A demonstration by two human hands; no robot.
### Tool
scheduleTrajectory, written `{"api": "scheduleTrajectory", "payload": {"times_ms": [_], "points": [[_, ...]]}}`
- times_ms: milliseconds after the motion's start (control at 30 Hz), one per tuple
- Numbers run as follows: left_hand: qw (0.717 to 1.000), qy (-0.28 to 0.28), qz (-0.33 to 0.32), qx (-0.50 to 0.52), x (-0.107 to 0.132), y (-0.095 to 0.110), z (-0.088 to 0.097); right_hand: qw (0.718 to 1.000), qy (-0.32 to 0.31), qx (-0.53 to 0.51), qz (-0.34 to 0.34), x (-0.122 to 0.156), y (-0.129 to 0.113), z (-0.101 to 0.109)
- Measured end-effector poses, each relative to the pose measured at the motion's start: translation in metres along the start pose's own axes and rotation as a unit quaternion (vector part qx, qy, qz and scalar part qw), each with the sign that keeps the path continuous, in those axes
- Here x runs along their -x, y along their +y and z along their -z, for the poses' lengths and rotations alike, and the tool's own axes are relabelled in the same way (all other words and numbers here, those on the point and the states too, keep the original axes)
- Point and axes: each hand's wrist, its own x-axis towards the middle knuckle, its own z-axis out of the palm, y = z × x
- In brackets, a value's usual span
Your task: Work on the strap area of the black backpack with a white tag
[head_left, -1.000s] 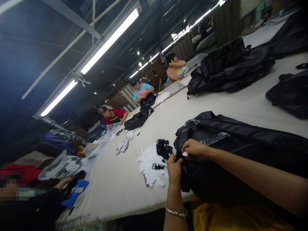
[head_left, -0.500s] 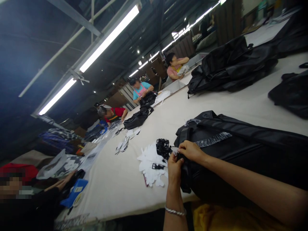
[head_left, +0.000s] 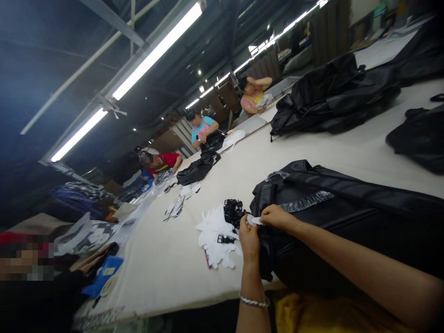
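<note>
Hands (head_left: 258, 226) pinch white tag (head_left: 254, 220) | black bag (head_left: 347, 222) beneath | buckles (head_left: 233, 212) beside

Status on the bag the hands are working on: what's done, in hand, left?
Done: can't tell; black bags lie farther up the table. In hand: left hand and right hand pinch a small white tag at the black bag. Left: white tags and black clips lie unused beside it.

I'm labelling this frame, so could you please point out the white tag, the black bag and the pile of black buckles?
white tag (head_left: 255, 220), head view, its middle.
black bag (head_left: 347, 222), head view, upper panel.
black buckles (head_left: 233, 210), head view, pile centre.
</note>
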Motion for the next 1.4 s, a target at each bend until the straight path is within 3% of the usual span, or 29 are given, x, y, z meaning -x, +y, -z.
{"api": "scheduleTrajectory", "payload": {"times_ms": [300, 767, 1100, 1267, 1400], "points": [[0.991, 0.010, -0.064, -0.114, 0.013, 0.011, -0.001, 0.999, 0.008, 0.016, 0.031, 0.002, 0.002, -0.001], [0.978, -0.002, -0.062, -0.198, 0.025, 0.022, -0.004, 0.990, 0.099, 0.081, 0.067, -0.001, 0.005, -0.014], [0.988, -0.005, -0.063, -0.140, 0.030, 0.021, -0.002, 0.979, 0.148, 0.089, 0.105, 0.010, 0.004, -0.024], [0.995, 0.081, -0.030, -0.052, 0.027, 0.014, -0.003, 0.971, 0.171, 0.080, 0.146, 0.013, 0.008, -0.031], [0.994, 0.102, 0.003, -0.028, 0.022, 0.009, -0.004, 0.968, 0.176, 0.060, 0.167, 0.016, 0.007, -0.034]]}}
